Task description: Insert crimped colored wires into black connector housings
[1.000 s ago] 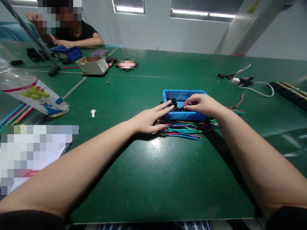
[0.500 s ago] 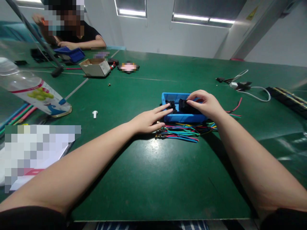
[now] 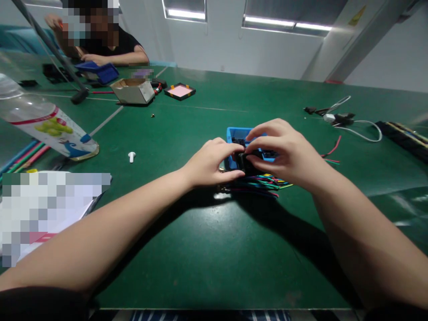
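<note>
In front of the blue plastic bin [image 3: 234, 132], a small black block-shaped part [image 3: 248, 166] is held between both hands. My right hand [image 3: 287, 149] pinches it from the right with bent fingers. From the left, the thumb and fingers of my left hand [image 3: 214, 162] close on its other side. My fingers cover much of the part, so its exact kind is hidden. More black pieces [image 3: 238, 141] lie inside the bin. Just below the hands, a bundle of coloured wires [image 3: 267, 181] rests on the green table [image 3: 214, 249].
To the left are a clear bottle [image 3: 56, 129], papers [image 3: 63, 200] and a white earbud-like piece [image 3: 131, 157]. Farther back stand a cardboard box [image 3: 133, 93] and a pink-centred square tray [image 3: 180, 91]. A white cable [image 3: 371, 127] lies right. Another person [image 3: 113, 49] sits across the table.
My right hand has lifted a black part out of the bin and brought it left and nearer. My left hand has gone from spread fingers at the bin's edge to gripping that part.
</note>
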{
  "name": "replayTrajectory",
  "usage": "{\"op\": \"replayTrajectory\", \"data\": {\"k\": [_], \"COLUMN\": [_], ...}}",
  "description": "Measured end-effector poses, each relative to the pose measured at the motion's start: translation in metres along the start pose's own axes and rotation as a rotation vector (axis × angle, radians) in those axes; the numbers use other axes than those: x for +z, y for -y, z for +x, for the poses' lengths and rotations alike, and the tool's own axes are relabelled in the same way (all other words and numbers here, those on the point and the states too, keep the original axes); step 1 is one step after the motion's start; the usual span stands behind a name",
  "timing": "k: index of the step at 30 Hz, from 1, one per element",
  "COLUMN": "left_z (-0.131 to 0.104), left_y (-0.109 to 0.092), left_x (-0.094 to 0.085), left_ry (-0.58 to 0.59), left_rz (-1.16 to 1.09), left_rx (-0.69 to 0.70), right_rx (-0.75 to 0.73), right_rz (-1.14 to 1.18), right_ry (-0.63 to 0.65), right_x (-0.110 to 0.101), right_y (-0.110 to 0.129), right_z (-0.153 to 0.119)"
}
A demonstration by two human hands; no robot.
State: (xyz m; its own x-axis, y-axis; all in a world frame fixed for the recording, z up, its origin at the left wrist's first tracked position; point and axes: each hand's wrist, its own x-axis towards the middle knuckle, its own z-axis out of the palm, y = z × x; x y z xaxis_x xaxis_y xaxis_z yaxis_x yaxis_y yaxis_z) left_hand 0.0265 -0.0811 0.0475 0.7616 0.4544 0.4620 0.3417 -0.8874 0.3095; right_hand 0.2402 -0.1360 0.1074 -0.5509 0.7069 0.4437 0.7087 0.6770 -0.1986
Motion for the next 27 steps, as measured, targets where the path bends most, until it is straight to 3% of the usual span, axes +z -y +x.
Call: {"op": "replayTrajectory", "data": {"k": [3, 5, 9, 12, 15, 19, 22, 27], "left_z": [0.003, 0.004, 0.002, 0.002, 0.001, 0.000, -0.002, -0.001], "left_y": [-0.017, -0.027, -0.043, -0.050, -0.057, -0.067, -0.071, -0.064], "left_x": [-0.010, -0.017, -0.029, -0.034, -0.035, -0.032, -0.028, -0.028], "left_ry": [0.228, 0.321, 0.521, 0.582, 0.640, 0.778, 0.870, 0.924], "left_rz": [0.200, 0.305, 0.299, 0.239, 0.191, 0.142, 0.164, 0.114], "left_rx": [0.013, -0.016, -0.078, -0.074, -0.086, -0.136, -0.173, -0.195], "right_rx": [-0.023, 0.005, 0.003, 0.010, 0.138, 0.401, 0.523, 0.490], "right_rz": [0.041, 0.048, 0.116, 0.224, 0.190, -0.148, -0.348, -0.447], "right_ry": [0.128, 0.201, 0.354, 0.437, 0.309, 0.093, 0.072, 0.136], "right_x": [0.008, 0.013, 0.017, 0.011, 0.001, -0.010, -0.007, 0.016], "right_y": [0.000, 0.000, 0.005, 0.005, -0.011, -0.053, -0.081, -0.098], "right_z": [-0.002, -0.004, -0.006, -0.005, -0.006, -0.012, -0.019, -0.026]}}
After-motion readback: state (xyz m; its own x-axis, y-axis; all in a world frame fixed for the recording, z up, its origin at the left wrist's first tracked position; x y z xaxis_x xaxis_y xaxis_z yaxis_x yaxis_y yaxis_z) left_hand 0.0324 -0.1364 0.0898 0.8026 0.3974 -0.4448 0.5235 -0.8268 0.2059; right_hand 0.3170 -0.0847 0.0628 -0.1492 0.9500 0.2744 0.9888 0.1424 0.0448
